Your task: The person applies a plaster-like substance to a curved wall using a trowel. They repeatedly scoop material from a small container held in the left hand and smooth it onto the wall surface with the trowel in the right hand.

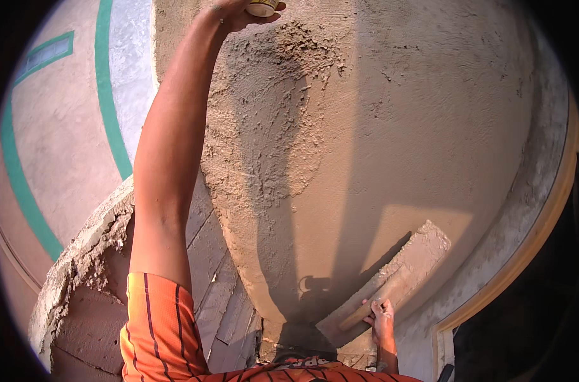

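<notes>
My left arm stretches up to the top edge of the head view. There my left hand [235, 15] is closed around a small, round, pale yellow container [261, 9], partly cut off by the frame. Below that hand, rough wet mortar [296, 51] clings to the plastered wall [417, 134]. At the lower right, my right hand [383, 317] grips the handle of a long plastering float [407, 267]. Mortar crusts the float's far edge, and it lies slanted close to the smoother plaster; whether it touches cannot be made out.
Bare bricks [89, 318] with a broken mortar edge [79, 270] stand at the lower left. Beyond them is a pale wall with green bands [108, 89]. A wooden frame [525, 274] borders a dark opening on the right. Shadows fall across the plaster.
</notes>
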